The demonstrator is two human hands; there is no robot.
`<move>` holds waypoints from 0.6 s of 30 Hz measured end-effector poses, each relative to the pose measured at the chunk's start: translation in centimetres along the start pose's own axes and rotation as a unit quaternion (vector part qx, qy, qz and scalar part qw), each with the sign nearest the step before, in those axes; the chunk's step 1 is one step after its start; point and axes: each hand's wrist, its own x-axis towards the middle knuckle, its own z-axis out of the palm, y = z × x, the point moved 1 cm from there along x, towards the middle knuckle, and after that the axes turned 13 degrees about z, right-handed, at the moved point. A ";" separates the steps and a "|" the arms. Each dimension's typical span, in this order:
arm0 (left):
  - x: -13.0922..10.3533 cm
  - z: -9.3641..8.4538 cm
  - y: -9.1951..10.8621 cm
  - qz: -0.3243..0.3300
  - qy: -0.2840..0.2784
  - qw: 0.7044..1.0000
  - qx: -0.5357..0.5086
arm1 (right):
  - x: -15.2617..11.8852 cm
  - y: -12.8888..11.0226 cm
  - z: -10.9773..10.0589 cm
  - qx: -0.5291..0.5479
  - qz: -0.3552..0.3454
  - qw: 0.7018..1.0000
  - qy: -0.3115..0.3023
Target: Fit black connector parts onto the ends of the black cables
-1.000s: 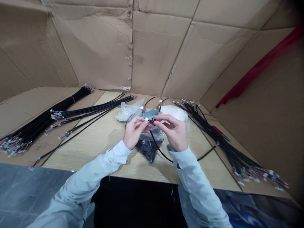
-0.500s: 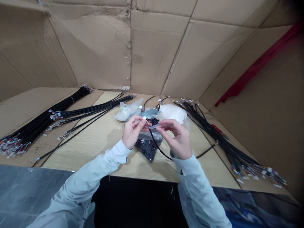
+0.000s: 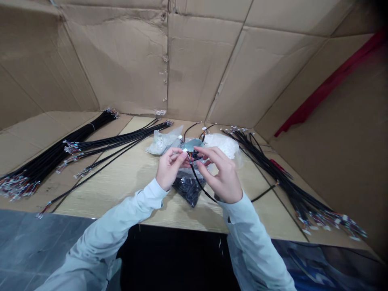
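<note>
My left hand [image 3: 171, 167] pinches a small white connector [image 3: 184, 150] between thumb and fingers. Thin coloured wires run from it into a black cable [image 3: 197, 182], which curves down and passes under my right wrist. Just right of the wires is my right hand [image 3: 222, 173], its thumb and forefinger apart with a gap between them; I see nothing held there. Below and behind both hands lies a clear plastic bag of small black parts [image 3: 189, 188], its opening partly hidden by my fingers.
Behind my hands sit two bags of white parts, a left bag [image 3: 162, 142] and a right bag [image 3: 222, 145]. Black cable bundles lie on the left [image 3: 69, 149] and the right [image 3: 269, 169]. Cardboard walls [image 3: 200, 68] enclose the back and sides of the table [image 3: 106, 198].
My right hand has shifted slightly left and its thumb and forefinger have spread beside the wires. My left hand keeps its hold on the connector, almost unmoved.
</note>
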 end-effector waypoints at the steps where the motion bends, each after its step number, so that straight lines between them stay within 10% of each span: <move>1: 0.0 0.0 0.0 -0.001 0.000 1.000 0.000 | 0.0 0.0 0.0 0.002 0.003 1.000 -0.001; 18: 0.0 0.0 0.0 -0.003 -0.001 1.000 0.005 | -0.2 -0.1 -0.1 0.017 0.011 0.999 0.045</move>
